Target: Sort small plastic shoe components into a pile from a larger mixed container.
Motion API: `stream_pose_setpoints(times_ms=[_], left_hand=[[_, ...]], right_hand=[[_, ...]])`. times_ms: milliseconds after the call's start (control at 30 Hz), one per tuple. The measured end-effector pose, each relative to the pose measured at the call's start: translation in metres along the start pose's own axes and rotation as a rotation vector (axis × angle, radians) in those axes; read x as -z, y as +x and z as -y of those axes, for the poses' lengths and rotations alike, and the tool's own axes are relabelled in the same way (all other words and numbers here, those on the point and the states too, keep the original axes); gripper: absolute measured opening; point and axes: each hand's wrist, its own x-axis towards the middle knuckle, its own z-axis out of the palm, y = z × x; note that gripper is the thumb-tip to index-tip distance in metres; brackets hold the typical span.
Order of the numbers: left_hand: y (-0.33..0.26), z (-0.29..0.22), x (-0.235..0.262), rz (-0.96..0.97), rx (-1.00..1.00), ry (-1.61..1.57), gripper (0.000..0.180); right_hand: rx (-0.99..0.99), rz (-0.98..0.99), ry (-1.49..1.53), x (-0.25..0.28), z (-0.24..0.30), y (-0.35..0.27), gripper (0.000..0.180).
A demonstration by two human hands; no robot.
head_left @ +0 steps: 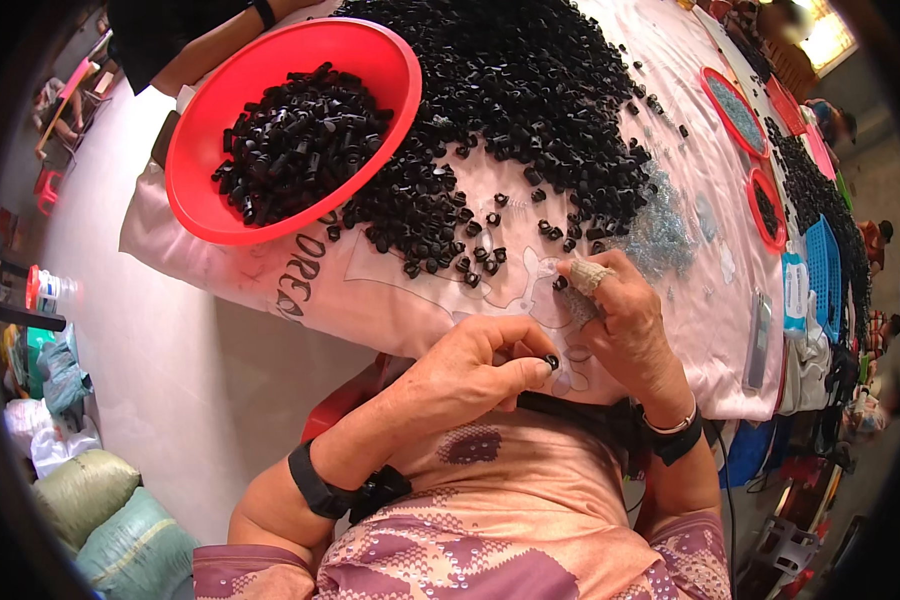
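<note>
My left hand (470,375) is closed, pinching a small black plastic cap (552,361) between thumb and bent forefinger, above the table's near edge. To its right, my right hand (625,315) reaches over the cloth, tape wrapped on its fingers. Its fingertips close around another small black cap (560,283) at the near edge of the scattered pieces. A large heap of black caps (510,90) covers the far part of the table. Beside the heap, on the right, lies a patch of small clear pieces (660,235).
A red basin (195,190) of black caps stands at the far left, near another person's arm (205,60). Pale pink cloth (420,310) covers the table. On the right are a blue basket (823,270), a long case (758,340) and red trays (765,205). Sacks (135,545) sit lower left.
</note>
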Motion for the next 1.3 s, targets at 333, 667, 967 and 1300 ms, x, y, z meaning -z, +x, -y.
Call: stream_pose_setpoints(times_ms=[333, 667, 967, 1300], left_hand=[[0.001, 0.000, 0.000, -0.148, -0.046, 0.010, 0.020], [0.001, 0.001, 0.003, -0.191, -0.092, 0.024, 0.021], [0.002, 0.002, 0.002, -0.209, -0.105, 0.057, 0.020], [0.002, 0.001, 0.001, -0.202, -0.053, 0.088, 0.023]], right_hand=[[-0.053, -0.116, 0.003, -0.012, -0.002, -0.007, 0.035], [0.130, -0.214, -0.130, -0.026, -0.001, -0.011, 0.032], [-0.357, -0.091, 0.862, -0.009, 0.010, -0.031, 0.019], [-0.293, -0.020, 0.905, -0.009, 0.016, -0.036, 0.020]])
